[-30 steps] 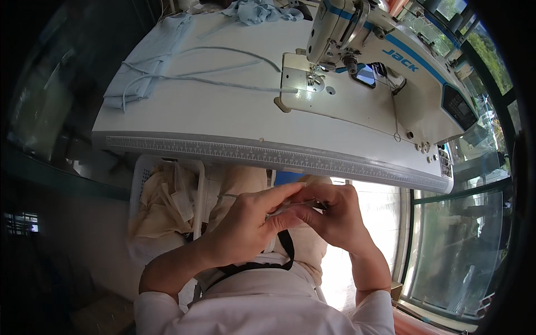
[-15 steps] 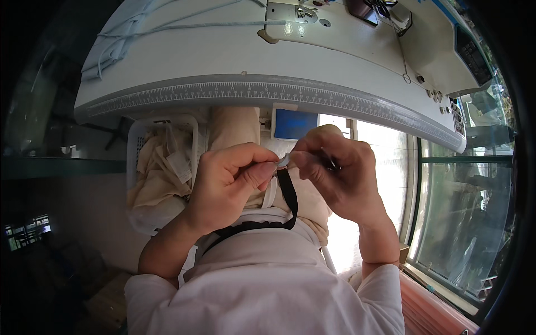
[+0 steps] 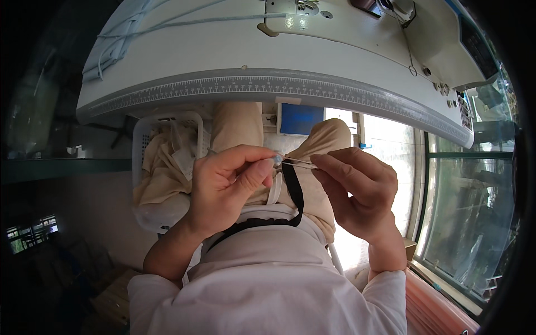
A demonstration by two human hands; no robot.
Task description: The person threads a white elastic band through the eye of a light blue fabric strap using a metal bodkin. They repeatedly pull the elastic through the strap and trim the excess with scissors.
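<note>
Above my lap, my left hand (image 3: 231, 187) is closed, its thumb and forefinger pinching a small pale-blue piece (image 3: 277, 159) that looks like fabric. To its right, my right hand (image 3: 360, 187) pinches the ends of thin pale strands (image 3: 300, 163). These strands stretch across the gap to the blue piece; what they are made of is too fine to tell. Just below and behind them, a black strap (image 3: 294, 190) curves down over my lap to my waist.
A white sewing table (image 3: 184, 50) with a ruler strip (image 3: 268, 85) along its edge lies ahead. On it are pale-blue fabric strips (image 3: 120, 47) at left and a sewing machine (image 3: 441, 50) at right. A white basket (image 3: 137, 151) holds beige cloth. A window stands at right.
My right hand has drawn away to the right from my left, and thin strands now show between them. The left hand keeps its pinch on the blue piece.
</note>
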